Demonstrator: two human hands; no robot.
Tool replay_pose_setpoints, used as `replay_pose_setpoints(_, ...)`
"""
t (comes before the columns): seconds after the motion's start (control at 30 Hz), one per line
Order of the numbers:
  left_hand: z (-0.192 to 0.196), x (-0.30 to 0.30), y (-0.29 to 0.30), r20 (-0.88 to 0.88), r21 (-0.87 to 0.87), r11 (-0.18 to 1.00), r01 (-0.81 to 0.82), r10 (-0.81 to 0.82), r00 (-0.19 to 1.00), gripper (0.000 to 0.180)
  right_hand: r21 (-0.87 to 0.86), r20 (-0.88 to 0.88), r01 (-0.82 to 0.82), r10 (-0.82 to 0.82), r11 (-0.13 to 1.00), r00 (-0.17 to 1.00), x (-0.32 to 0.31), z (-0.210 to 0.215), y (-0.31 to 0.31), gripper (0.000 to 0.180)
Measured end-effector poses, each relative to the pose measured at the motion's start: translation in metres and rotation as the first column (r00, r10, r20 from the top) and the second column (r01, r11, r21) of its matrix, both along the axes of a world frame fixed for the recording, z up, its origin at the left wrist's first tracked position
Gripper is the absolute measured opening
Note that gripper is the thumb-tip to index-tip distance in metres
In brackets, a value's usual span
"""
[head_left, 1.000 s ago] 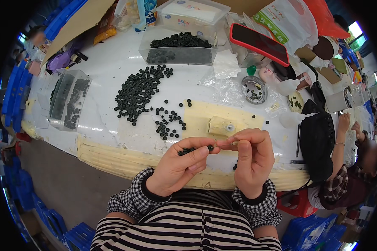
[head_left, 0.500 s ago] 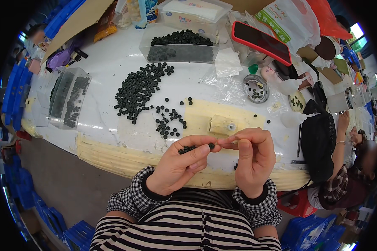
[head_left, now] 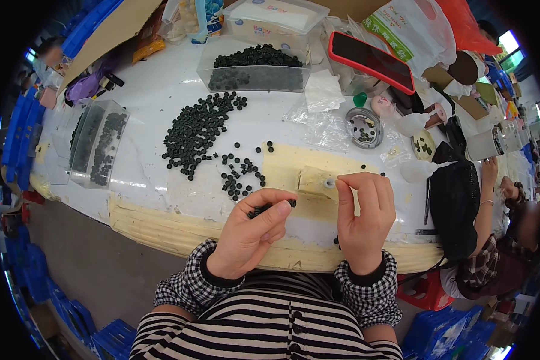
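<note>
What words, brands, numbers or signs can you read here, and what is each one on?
I won't copy wording, but this is where print shows:
Translucent plastic box at the back: red lettering, legible, with small blue marks.
White plastic bag: legible lettering on and above a green panel.
Blue-and-white packet: markings too blurred to read.
Small black pieces in the left hand: no print I can make out.

Small round parts (head_left: 195,129): black. Block (head_left: 311,182): pale yellow. Tabletop (head_left: 144,78): white. Taped table edge (head_left: 180,231): pale yellow. Oversleeves (head_left: 180,287): black-and-white check; cuffs (head_left: 210,261): solid black. Shirt (head_left: 246,318): horizontal stripes, black alternating with off-white. Smartphone (head_left: 372,62): black screen, red case. Fabric bag (head_left: 455,210): black. Plastic stool (head_left: 423,293): red. Floor (head_left: 90,246): grey. Crates (head_left: 111,339): blue. Handled carrier bag (head_left: 429,27): white, green panel. Crumpled tissue (head_left: 323,93): white.
</note>
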State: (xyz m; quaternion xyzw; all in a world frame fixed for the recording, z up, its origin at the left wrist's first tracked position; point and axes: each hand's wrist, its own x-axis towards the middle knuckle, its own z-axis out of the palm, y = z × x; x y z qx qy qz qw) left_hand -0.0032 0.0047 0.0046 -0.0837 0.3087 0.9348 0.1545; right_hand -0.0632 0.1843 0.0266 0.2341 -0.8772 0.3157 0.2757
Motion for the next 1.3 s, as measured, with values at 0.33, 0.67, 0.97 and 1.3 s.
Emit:
replay_pose_setpoints(0.33, 0.011, 0.002, 0.004, -0.122, -0.36, 0.918, -0.169, 0.133, 0.984, 0.018, -0.116, 0.078, -0.086, 0.095, 0.99, 0.992, 0.019, 0.014, 0.004, 0.026)
replay_pose_setpoints(0.67, 0.003, 0.0, 0.011, -0.28, -0.496, 0.841, -0.217, 0.081, 0.956, 0.019, -0.252, 0.021, -0.253, 0.267, 0.934, 0.963, 0.028, 0.0, -0.014, 0.031)
replay_pose_setpoints(0.97, 0.011, 0.0, 0.003, -0.097, -0.172, 0.983, -0.06, 0.044, 0.994, 0.03, -0.307, 0.073, -0.218, 0.251, 0.927, 0.965, 0.027, 0.0, -0.013, 0.027)
replay_pose_setpoints(1.3, 0.011, -0.006, -0.003, 0.003, 0.025, 1.0, -0.004, 0.004, 1.0, 0.047, -0.346, 0.138, -0.189, 0.249, 0.919, 0.959, 0.025, -0.002, -0.009, 0.026)
